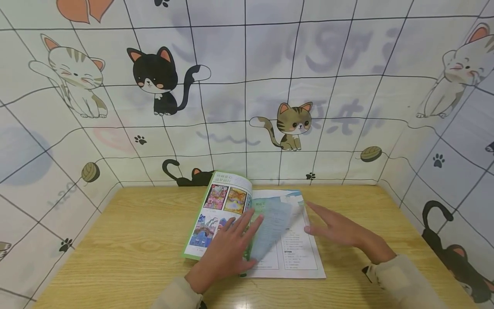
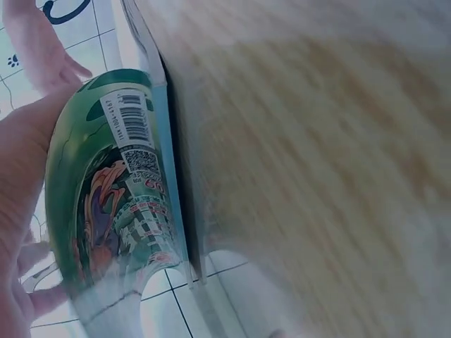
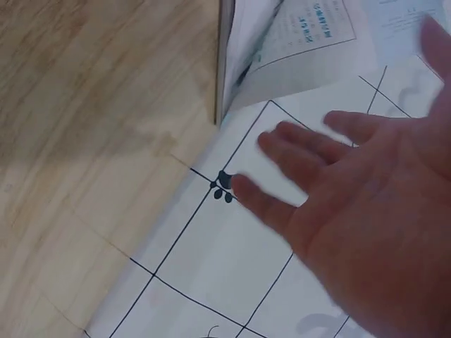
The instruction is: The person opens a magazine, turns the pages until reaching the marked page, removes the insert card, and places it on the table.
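An open magazine (image 1: 299, 262) lies on the table, its left side raised and curved, with colourful pictures printed on the left page (image 1: 200, 240). A thin bluish page (image 1: 272, 223) stands lifted and curled over the right side. My left hand (image 1: 227, 249) rests on the magazine near the spine, fingers spread and fairly straight. In the left wrist view, the green back cover (image 2: 63, 176) with a barcode bulges beside that hand. My right hand (image 1: 337, 227) is at the magazine's right edge, fingers extended and holding nothing; in the right wrist view, its fingers are apart below the lifted page (image 3: 310, 42).
The magazine lies on a wooden table (image 1: 146, 231) near its back edge. A white cloth backdrop (image 1: 227, 103) with grid lines and cartoon cats rises behind the table and along both sides.
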The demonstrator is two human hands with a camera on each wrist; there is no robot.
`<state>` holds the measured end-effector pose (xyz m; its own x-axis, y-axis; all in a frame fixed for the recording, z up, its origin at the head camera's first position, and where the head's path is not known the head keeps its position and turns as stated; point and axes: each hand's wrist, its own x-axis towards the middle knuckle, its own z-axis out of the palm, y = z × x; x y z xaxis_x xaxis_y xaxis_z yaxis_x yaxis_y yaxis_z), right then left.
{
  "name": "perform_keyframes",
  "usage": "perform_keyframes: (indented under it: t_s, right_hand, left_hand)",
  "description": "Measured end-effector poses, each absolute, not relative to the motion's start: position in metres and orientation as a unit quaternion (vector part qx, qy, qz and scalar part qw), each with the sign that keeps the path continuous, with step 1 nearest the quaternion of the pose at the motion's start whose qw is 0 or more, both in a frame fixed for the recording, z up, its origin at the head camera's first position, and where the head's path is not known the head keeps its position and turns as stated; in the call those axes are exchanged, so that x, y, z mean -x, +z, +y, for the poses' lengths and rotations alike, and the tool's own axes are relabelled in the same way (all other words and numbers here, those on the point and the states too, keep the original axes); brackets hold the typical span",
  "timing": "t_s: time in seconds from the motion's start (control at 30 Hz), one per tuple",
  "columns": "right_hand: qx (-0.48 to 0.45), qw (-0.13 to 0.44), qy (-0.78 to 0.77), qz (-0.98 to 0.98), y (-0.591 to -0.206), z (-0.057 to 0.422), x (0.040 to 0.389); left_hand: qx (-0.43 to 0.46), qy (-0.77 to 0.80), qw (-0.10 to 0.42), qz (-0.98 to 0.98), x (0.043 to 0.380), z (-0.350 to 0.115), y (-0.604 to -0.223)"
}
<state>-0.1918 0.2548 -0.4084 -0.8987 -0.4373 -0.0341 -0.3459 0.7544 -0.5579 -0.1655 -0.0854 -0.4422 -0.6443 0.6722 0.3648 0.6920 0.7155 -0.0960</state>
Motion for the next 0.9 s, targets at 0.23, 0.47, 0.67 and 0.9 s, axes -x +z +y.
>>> perform_keyframes:
  t_s: [0.23, 0.47, 0.67, 0.9]
  right_hand:
    - [0.223, 0.138, -0.229, 0.937, -0.42, 0.258, 0.192]
    - [0.28, 0.169, -0.207, 0.922, -0.429, 0.258, 0.189]
    - [0.267, 0.189, -0.228, 0.917, -0.434, 0.255, 0.185]
    - [0.28, 0.176, -0.214, 0.919, -0.433, 0.252, 0.183]
  left_hand:
    - [0.446, 0.016, 0.226, -0.866, 0.164, -0.085, -0.44]
    - [0.461, 0.08, 0.225, -0.854, 0.165, -0.084, -0.44]
    - [0.471, 0.075, 0.21, -0.853, 0.164, -0.083, -0.442]
    - [0.451, 0.07, 0.156, -0.876, 0.161, -0.081, -0.44]
